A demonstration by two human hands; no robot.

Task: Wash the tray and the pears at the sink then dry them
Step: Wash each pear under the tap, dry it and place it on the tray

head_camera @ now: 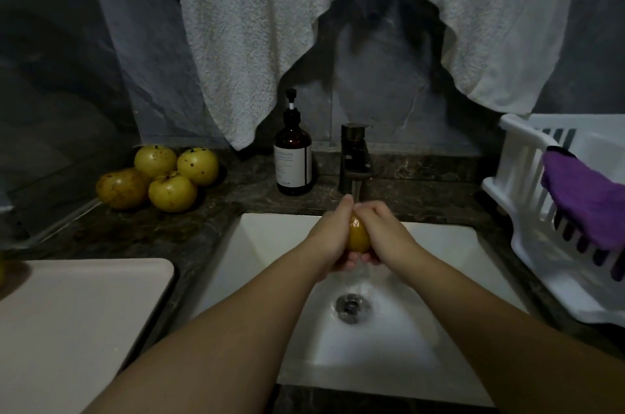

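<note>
My left hand (329, 237) and right hand (380, 234) have fingers clamped around a wet pear (357, 237) under the tap (355, 159); likely slippery, firm, best cupped around its middle.

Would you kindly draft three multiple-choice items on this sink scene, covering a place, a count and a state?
1. Where does the purple cloth lie?
A. over the white rack's rim
B. in the sink
C. on the tray

2. How many pears sit on the counter?
A. two
B. four
C. six

3. What is the tap doing?
A. running
B. off
C. covered

Answers: 1 A, it drapes over the rack at right. 2 B, four sit heaped left of the soap bottle. 3 A, water falls onto the pear gripped between left hand and right hand.
</note>
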